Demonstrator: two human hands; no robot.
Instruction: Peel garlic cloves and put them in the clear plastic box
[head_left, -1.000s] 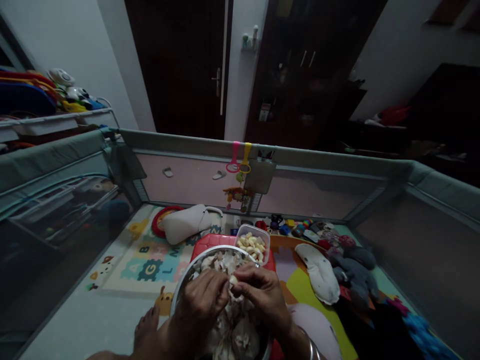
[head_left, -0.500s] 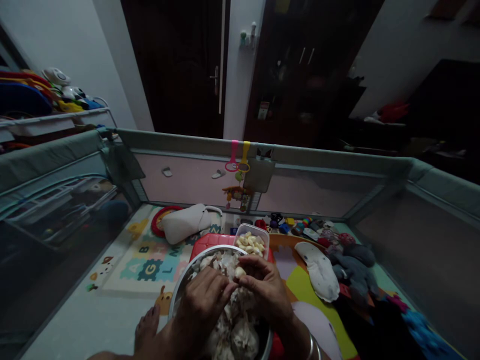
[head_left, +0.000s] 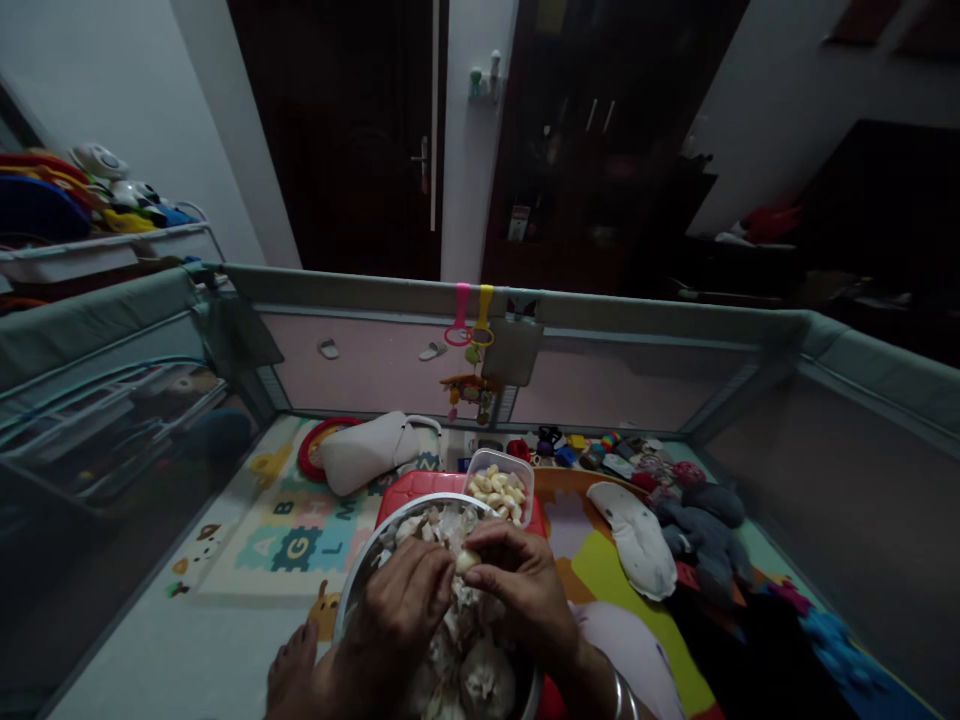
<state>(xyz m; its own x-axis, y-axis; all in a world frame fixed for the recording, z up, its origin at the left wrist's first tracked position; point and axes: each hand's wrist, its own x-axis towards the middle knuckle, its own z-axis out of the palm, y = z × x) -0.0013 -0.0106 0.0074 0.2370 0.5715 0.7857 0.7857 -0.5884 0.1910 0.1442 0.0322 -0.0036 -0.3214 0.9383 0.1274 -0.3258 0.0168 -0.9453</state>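
Both my hands meet over a steel bowl heaped with garlic skins and bulbs. My left hand and my right hand pinch one pale garlic clove between their fingertips, fingers closed on it. Just beyond the bowl stands a clear plastic tub holding several peeled cloves. Bowl and tub rest on a red surface. A bangle shows on my right wrist.
I sit inside a mesh-walled playpen on a letter play mat; my bare foot lies at the bowl's left. A white bag, a white pillow, plush toys and small toys lie around. Dark doors stand behind.
The clove and my fingertips have dropped slightly toward the bowl while my fingers keep working on it. The view has tilted a little.
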